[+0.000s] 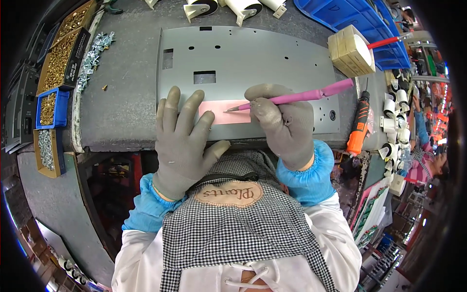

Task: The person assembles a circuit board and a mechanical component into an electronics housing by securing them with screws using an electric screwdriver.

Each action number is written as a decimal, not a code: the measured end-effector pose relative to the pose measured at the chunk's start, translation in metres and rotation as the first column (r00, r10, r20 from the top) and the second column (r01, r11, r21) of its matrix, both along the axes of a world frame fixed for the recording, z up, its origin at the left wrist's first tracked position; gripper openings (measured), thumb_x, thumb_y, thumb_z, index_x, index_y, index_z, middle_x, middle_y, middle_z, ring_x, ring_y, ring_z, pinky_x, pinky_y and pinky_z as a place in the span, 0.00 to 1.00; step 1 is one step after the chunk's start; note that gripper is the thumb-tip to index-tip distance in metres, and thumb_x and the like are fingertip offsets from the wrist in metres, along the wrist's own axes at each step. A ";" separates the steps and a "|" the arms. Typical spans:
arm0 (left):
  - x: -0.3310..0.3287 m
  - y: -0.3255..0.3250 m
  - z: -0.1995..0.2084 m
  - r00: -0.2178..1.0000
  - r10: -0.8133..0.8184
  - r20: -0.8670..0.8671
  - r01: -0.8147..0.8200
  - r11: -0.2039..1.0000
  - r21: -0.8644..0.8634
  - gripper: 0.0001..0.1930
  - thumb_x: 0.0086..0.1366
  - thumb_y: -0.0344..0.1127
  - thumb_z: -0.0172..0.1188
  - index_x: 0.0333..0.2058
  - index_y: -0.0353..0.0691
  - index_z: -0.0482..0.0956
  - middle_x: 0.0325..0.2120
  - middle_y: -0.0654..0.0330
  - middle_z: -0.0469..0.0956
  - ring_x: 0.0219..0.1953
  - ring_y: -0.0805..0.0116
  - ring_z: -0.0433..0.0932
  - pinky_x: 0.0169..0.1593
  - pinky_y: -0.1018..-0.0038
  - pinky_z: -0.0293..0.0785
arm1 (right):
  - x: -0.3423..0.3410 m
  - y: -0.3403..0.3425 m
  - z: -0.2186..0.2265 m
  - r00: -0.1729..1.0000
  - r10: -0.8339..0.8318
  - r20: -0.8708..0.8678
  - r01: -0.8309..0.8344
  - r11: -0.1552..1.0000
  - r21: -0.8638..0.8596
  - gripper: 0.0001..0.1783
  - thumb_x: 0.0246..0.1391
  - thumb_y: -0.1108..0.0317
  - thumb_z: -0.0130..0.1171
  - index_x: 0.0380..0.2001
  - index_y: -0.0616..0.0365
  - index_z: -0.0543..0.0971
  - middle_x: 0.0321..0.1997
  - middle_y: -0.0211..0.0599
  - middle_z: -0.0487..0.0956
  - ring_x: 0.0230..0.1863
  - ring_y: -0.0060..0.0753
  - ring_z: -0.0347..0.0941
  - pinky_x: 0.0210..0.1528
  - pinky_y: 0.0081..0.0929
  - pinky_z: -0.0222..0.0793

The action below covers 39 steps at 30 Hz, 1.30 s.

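Note:
A grey metal panel (262, 58) with square cut-outs and small holes lies flat on the bench before me. On its near edge rests a pink slip of paper (214, 118). My left hand (182, 131), in a grey glove, lies flat with fingers spread over the panel and the slip's left end. Gripped in my gloved right hand (289, 121) is a purple pen (311, 95), slanting down to the left. Its tip is at the middle of the slip; whether it touches cannot be told.
Boxes of brass screws (63, 58) and a blue bin (52, 108) stand left, beside loose silver fasteners (95, 58). An orange electric screwdriver (358, 127) lies right, below a round white pad with a red stick (384, 42). White casters (202, 9) line the back near a blue crate (340, 17).

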<state>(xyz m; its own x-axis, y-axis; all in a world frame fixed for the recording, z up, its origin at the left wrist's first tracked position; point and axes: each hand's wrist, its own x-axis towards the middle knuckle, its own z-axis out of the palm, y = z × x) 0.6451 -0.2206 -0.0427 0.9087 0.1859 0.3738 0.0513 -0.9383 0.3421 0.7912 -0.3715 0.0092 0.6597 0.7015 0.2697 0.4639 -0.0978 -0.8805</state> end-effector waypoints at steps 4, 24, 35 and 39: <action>-0.002 0.001 0.000 0.999 -0.012 -0.051 0.012 1.000 0.007 0.32 0.51 0.55 0.71 0.47 0.37 0.77 0.62 0.45 0.67 0.67 0.31 0.57 0.64 0.38 0.59 | 0.000 0.000 0.003 0.996 0.038 0.081 -0.035 0.998 -0.047 0.13 0.63 0.65 0.59 0.31 0.65 0.82 0.30 0.39 0.83 0.29 0.34 0.80 0.31 0.27 0.74; -0.002 -0.009 0.004 0.997 0.014 -0.075 -0.015 1.000 -0.016 0.35 0.59 0.54 0.67 0.61 0.42 0.71 0.64 0.39 0.64 0.68 0.26 0.54 0.66 0.39 0.57 | 0.028 -0.025 0.017 0.889 0.150 0.432 -0.164 0.986 -0.005 0.10 0.53 0.63 0.64 0.40 0.50 0.81 0.33 0.36 0.81 0.33 0.45 0.79 0.34 0.38 0.74; -0.007 -0.009 -0.007 0.992 -0.013 0.122 0.007 0.999 0.046 0.33 0.60 0.44 0.66 0.61 0.39 0.68 0.67 0.43 0.61 0.72 0.34 0.51 0.69 0.42 0.54 | 0.095 -0.217 0.042 0.643 0.089 0.761 0.540 0.652 -0.533 0.15 0.48 0.73 0.62 0.42 0.50 0.80 0.36 0.35 0.80 0.42 0.43 0.78 0.48 0.38 0.71; -0.002 -0.010 -0.008 0.996 -0.018 0.092 0.011 0.997 0.071 0.35 0.64 0.57 0.63 0.62 0.41 0.68 0.67 0.43 0.60 0.71 0.32 0.51 0.67 0.38 0.55 | 0.126 -0.234 0.003 0.625 0.237 0.744 0.603 0.459 -0.653 0.14 0.50 0.71 0.60 0.42 0.47 0.81 0.37 0.33 0.80 0.47 0.40 0.77 0.59 0.41 0.65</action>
<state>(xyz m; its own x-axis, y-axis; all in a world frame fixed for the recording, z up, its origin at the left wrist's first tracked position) 0.6436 -0.2305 -0.0505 0.8719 0.1433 0.4682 0.0085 -0.9605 0.2783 0.9177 -0.6057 0.0123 0.7011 0.7095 0.0717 0.6680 -0.6885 0.2824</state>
